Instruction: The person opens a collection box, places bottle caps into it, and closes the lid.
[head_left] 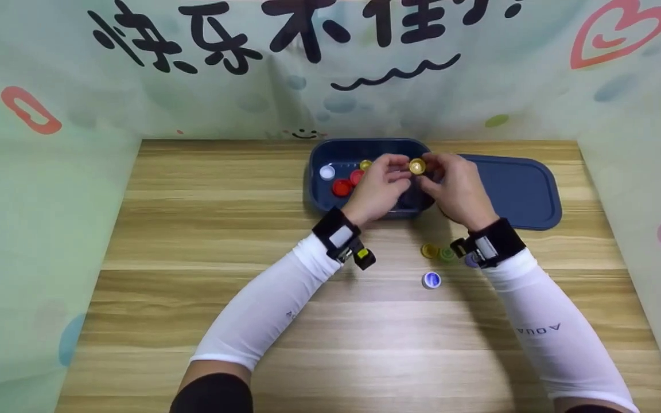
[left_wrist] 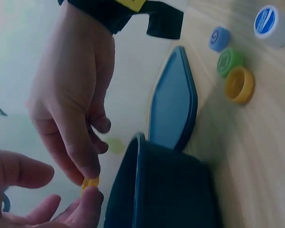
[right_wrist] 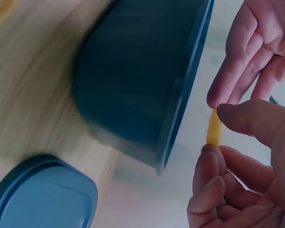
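A yellow bottle cap (head_left: 417, 166) is held up over the right part of a dark blue box (head_left: 311, 195). My right hand (head_left: 459, 189) pinches it between thumb and fingers. Fingertips of my left hand (head_left: 377, 192) touch the cap's edge from the other side, while the left thumb stands apart from it, as the left wrist view shows. Inside the box lie a white cap (head_left: 327, 172), two red caps (head_left: 342, 187) and another yellow cap (head_left: 366, 164). My hands cover the rest of the box's inside.
The blue lid (head_left: 523, 195) lies flat right of the box. In front of it on the wooden table are a yellow cap (head_left: 430, 250), a green cap (head_left: 447, 253), a blue cap (left_wrist: 219, 39) and a white cap with a blue top (head_left: 431, 280). Printed cloth walls surround the table.
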`<state>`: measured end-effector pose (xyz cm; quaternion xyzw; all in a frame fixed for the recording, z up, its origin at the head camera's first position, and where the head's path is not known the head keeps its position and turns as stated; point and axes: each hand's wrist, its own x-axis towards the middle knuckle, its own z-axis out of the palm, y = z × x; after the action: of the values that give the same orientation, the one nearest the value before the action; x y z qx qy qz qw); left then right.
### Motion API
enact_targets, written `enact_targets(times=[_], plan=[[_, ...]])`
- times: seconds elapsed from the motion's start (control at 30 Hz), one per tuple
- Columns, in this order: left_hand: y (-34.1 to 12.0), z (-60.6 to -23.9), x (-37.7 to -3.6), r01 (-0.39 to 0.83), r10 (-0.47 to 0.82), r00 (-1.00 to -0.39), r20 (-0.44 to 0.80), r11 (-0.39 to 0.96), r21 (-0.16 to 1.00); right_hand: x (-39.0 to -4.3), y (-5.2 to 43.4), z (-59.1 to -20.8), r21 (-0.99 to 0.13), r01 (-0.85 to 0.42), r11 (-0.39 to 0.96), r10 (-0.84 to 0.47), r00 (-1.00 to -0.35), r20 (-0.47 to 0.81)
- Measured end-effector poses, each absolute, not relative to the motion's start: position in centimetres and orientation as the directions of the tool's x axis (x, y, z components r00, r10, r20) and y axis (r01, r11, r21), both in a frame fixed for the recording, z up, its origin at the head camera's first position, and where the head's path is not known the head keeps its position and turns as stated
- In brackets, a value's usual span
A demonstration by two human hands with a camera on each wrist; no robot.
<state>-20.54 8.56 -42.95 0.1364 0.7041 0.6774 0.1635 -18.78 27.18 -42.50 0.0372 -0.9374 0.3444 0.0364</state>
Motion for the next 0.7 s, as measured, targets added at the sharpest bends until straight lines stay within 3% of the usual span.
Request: enact_targets(times=[0.27,0.7], plan=[[8.0,-43.4,-20.9,-0.002,0.414,-0.909,-0.050,0.115,0.993,-18.0,28.0,-42.7,-0.652,-0.105,0.751,-0.048,-0.993,0.105],[6.5,-43.2,-16.9,0.236,0.427,-0.894,0.135,0.191,0.953,-13.1,28.9,-41.4,-0.618,-0.266,0.739,-0.119,-0.956,0.269]])
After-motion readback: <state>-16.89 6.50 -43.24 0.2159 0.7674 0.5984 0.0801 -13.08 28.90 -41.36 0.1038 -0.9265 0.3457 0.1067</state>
